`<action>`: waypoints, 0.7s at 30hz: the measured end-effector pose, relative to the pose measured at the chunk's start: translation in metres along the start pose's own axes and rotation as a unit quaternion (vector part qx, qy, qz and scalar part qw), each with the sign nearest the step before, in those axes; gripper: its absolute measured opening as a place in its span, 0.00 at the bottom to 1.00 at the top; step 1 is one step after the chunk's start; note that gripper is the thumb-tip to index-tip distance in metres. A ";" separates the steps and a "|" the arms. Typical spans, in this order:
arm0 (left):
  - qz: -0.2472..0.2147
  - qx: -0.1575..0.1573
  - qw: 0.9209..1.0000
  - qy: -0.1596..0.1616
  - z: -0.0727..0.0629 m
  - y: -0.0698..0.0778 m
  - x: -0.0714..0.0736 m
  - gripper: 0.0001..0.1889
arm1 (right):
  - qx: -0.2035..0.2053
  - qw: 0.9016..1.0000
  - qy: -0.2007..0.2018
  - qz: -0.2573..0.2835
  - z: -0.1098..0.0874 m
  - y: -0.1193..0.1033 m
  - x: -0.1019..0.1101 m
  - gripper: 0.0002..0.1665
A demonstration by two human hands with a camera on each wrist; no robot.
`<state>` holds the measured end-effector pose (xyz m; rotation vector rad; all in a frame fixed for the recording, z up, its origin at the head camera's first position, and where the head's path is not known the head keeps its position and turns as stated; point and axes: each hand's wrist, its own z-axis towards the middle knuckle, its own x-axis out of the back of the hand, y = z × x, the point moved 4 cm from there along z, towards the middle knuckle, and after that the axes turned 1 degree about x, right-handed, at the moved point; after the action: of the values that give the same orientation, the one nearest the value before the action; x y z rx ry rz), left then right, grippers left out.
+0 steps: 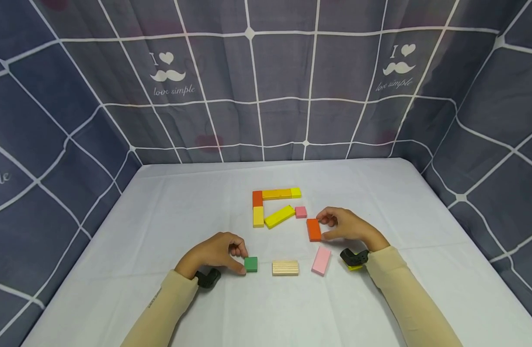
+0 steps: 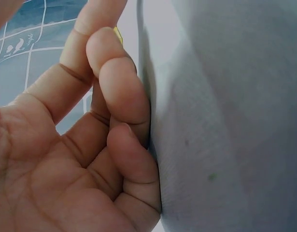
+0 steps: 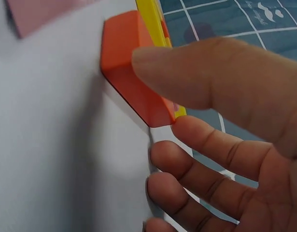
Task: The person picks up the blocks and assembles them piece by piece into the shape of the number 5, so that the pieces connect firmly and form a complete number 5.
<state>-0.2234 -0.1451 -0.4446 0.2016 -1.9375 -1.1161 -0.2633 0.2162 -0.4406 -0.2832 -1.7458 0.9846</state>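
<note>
Dark fabric (image 1: 279,86) ruled with white lines hangs behind and to both sides of a table (image 1: 118,241) spread with faintly creased white cloth. Its far edge runs nearly straight to a rounded right corner, with cloth reaching beyond the blocks on every side. Near the middle, the left hand (image 1: 218,253) has its thumb and forefinger barely parted at the left side of a green block (image 1: 250,264) — pinching it, the other fingers curled in. The right hand (image 1: 346,225) grips an orange block (image 1: 313,230) between thumb and forefinger, the rest loosely bent. Cloth shows between the hands around a pale, grooved block (image 1: 285,268) and a tilted, smooth pink block (image 1: 321,260). Farther back, flat-sided blocks meet end to end in a corner — a red-orange block (image 1: 257,198) at the bend — beside a slanting yellow block (image 1: 279,217) and a small pink piece (image 1: 300,212).
</note>
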 end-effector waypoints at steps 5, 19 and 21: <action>0.000 0.004 1.000 0.001 0.000 -0.001 0.000 0.13 | 0.017 1.000 0.009 -0.025 0.002 -0.005 -0.004 0.28; 0.000 0.005 1.000 0.000 0.000 -0.001 0.000 0.13 | 0.035 0.998 0.024 -0.053 0.005 -0.014 -0.010 0.29; -0.002 0.004 1.000 0.000 0.000 -0.001 0.000 0.13 | 0.037 0.997 0.024 -0.056 0.005 -0.015 -0.011 0.29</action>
<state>-0.2237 -0.1457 -0.4448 0.2098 -1.9430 -1.1098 -0.2591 0.1978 -0.4374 -0.1592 -1.6605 0.9509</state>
